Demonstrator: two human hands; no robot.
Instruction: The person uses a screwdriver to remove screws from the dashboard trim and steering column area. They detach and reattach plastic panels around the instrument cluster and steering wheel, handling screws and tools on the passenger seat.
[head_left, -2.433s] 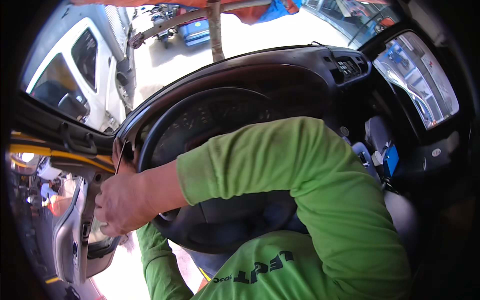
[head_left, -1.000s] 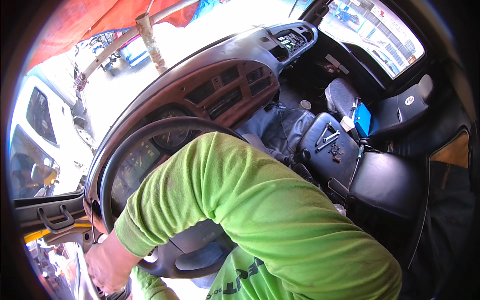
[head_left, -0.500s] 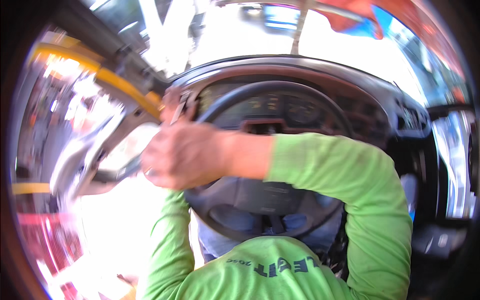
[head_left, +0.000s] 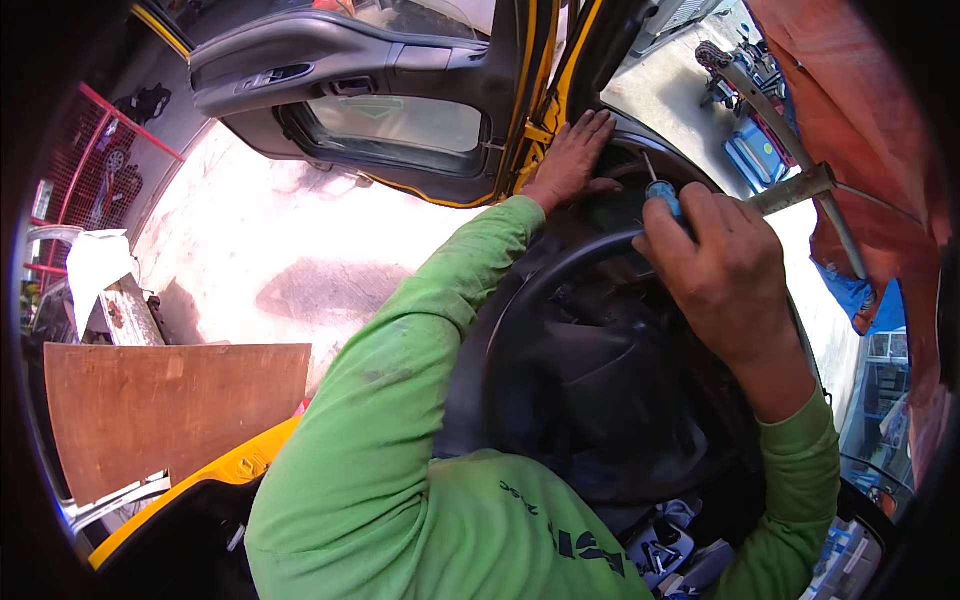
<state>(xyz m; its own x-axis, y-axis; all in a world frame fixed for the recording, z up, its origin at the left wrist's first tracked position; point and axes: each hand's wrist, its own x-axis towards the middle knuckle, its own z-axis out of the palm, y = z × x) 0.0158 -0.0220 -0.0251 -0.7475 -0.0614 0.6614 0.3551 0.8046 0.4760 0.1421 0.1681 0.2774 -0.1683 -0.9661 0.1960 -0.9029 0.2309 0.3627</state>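
Note:
My right hand (head_left: 718, 270) is closed around a screwdriver (head_left: 662, 194) with a translucent blue handle, held above the top of the steering wheel (head_left: 505, 345). The thin metal shaft points away from me, toward the far end of the dashboard (head_left: 622, 160); I cannot tell whether its tip touches anything. My left hand (head_left: 572, 162) lies with fingers stretched out on the dashboard's corner beside the yellow door pillar, and it holds nothing. The instrument area behind the wheel is dark and partly hidden by the rim and my right hand.
The vehicle door (head_left: 395, 110) stands wide open at the far left, over sunlit ground. A brown board (head_left: 180, 410) stands outside at the left. Beyond the windshield are a metal bar (head_left: 795, 190), an orange tarp (head_left: 855, 110) and a parked motorcycle (head_left: 745, 70).
My view has swung left toward the open door. My right hand, earlier crossed over to the dashboard's left side, is now above the wheel with the screwdriver. The left hand now rests flat.

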